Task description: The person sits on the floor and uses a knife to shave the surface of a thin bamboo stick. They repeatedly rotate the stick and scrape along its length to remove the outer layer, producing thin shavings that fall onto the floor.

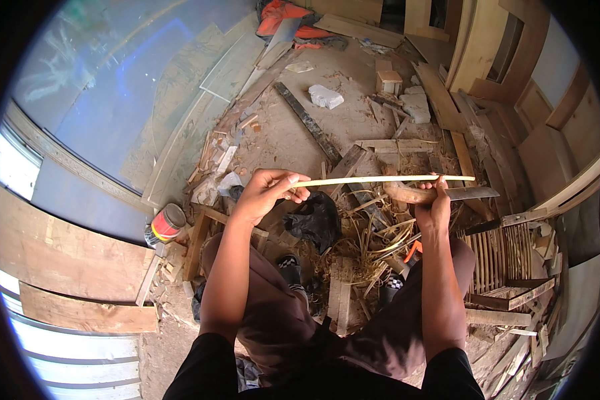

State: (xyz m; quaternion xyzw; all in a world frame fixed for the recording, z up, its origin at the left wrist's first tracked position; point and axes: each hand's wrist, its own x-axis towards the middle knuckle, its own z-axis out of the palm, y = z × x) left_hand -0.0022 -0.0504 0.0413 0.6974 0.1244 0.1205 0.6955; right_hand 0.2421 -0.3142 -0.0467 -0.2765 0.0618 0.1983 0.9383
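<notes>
A thin pale yellow-green strip (367,179), like split bamboo or cane, stretches level across the space above my knees. My left hand (263,193) is closed, pinching the strip's left end between thumb and fingers. In my right hand (435,203) is a knife, gripped near where its brown wooden handle (407,194) meets the broad grey blade (472,193). The handle points left and the blade points right. The strip passes along my right fingertips, just above the knife, and its far end sticks out past them. Part of the right-hand grip is hidden.
Curled shavings and loose strips (397,237) lie between my feet beside a black plastic bag (313,220). A paint can (169,222) stands at left. A slatted wooden piece (503,260) lies at right. Boards (440,97) lean along the right wall; a dark plank (307,123) lies ahead.
</notes>
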